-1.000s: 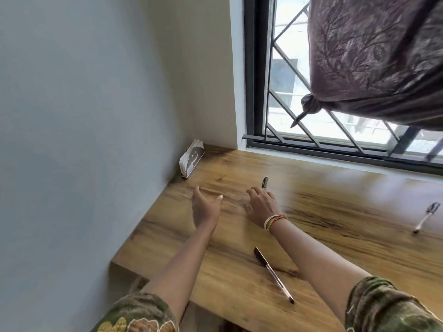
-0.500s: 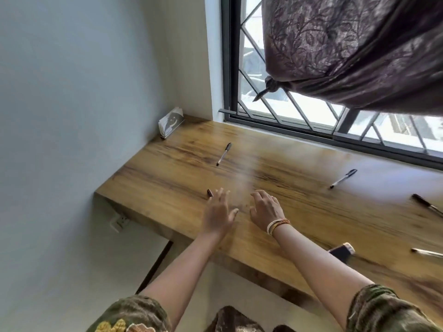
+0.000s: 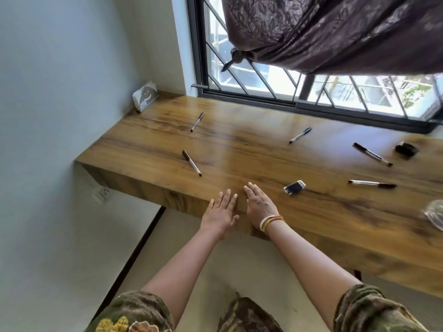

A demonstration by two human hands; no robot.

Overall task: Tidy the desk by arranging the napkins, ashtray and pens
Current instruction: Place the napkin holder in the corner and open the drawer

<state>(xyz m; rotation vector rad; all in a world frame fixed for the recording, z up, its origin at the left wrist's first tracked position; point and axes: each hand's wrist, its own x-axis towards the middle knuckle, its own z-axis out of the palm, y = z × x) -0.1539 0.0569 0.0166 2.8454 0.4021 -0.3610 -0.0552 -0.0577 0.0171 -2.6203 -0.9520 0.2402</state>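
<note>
- Fingers of left hand and right hand straight, slightly spread, holding nothing, low centre on the tabletop edge.
- Best to gather the nearest pen first, pinching mid-barrel.
- Other pens scattered right; napkins upper left; ashtray probably at right edge.
- Both arms outstretched, palms down.

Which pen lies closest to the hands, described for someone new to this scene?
Start at the desk's left end by the wall. Two pens lie there; take the nearer pen, close to the front edge, its black cap pointing away. The other pen lies farther back, towards the napkin holder.
</note>
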